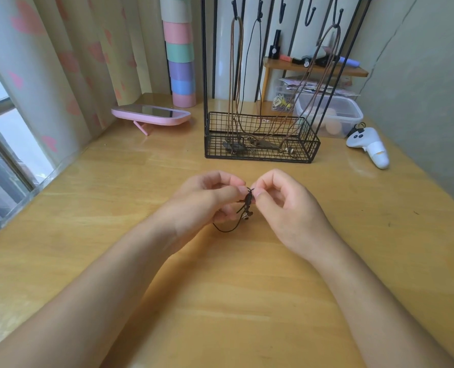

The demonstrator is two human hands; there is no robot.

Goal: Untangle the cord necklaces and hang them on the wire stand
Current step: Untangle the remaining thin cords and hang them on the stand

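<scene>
Left hand (207,199) and right hand (284,205) are both pinching the dark cord (248,201), fingertips close, so I'm guessing I'm picking its knot apart, low over the table's (234,301) middle. Stand (260,152) is waiting near the far edge, three necklaces (231,75) hanging already.

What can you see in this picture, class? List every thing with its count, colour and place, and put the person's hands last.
wire stand: one, black, back of table
hung necklaces: three, two brown and one black, on the stand's hooks
tangled necklace: one, dark, between both hands
mirror: one, pink, back left
cup stack: one, pastel, behind the mirror
controller: one, white, right of the stand
plastic box: one, clear, back right
table: one, light wood, under everything
left hand: fingers pinch the tangled necklace
right hand: fingers pinch the tangled necklace
</scene>
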